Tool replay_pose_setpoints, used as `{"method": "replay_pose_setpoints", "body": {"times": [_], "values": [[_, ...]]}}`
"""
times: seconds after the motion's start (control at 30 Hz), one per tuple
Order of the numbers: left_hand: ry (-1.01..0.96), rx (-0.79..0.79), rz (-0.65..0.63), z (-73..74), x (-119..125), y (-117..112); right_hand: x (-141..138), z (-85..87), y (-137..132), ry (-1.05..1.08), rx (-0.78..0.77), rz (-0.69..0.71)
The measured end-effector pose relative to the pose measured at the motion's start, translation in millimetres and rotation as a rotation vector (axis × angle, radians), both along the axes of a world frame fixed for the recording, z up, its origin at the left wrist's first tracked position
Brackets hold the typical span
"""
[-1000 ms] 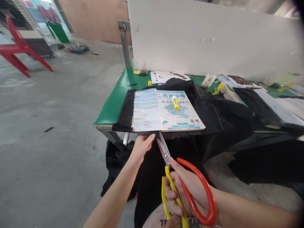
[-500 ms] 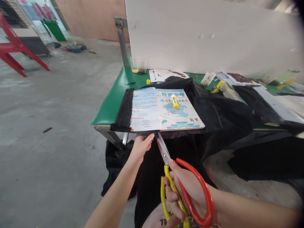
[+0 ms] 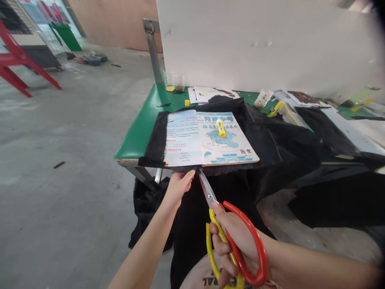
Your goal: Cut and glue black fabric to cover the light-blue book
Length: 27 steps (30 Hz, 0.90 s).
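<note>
while the right hand point(image 3: 237, 245) clenches around the yellow and red handles of the scissors point(image 3: 224, 233), their blades point up and away toward the near edge of the green table point(image 3: 141, 132), tips right at the black cloth point(image 3: 270, 140) where it folds over that edge. the left hand point(image 3: 177, 188) pinches the hanging cloth just left of the blades, fingertips close beside the metal. above both hands an open booklet point(image 3: 207, 140) lies flat on the cloth, a small yellow glue stick point(image 3: 221, 128) resting on its right page.
</note>
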<state>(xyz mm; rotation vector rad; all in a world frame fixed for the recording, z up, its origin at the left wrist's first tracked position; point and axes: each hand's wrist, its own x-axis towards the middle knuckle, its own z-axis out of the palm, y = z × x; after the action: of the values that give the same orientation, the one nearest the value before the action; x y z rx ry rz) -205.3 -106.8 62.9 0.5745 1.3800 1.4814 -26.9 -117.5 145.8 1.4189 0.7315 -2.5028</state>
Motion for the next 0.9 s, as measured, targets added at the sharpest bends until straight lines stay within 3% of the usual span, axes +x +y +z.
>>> {"method": "replay_pose_setpoints", "body": {"times": [0.27, 0.47, 0.67, 0.9], "values": [[-0.022, -0.008, 0.015, -1.8, -0.2, 2.2, 0.6, 1.9, 0.6, -0.017, 0.025, 0.019], [-0.049, -0.004, 0.039, -2.8, -0.9, 3.0, 9.7, 4.6, 8.8, 0.011, -0.116, 0.024], [-0.058, -0.003, 0.065, -0.9, -0.9, 6.2, 27.6, -3.0, 20.6, -0.064, -0.272, 0.046], [0.001, -0.034, 0.053, 6.2, 1.2, 2.7, 71.9, 2.6, 46.2, -0.074, -0.255, 0.151]]}}
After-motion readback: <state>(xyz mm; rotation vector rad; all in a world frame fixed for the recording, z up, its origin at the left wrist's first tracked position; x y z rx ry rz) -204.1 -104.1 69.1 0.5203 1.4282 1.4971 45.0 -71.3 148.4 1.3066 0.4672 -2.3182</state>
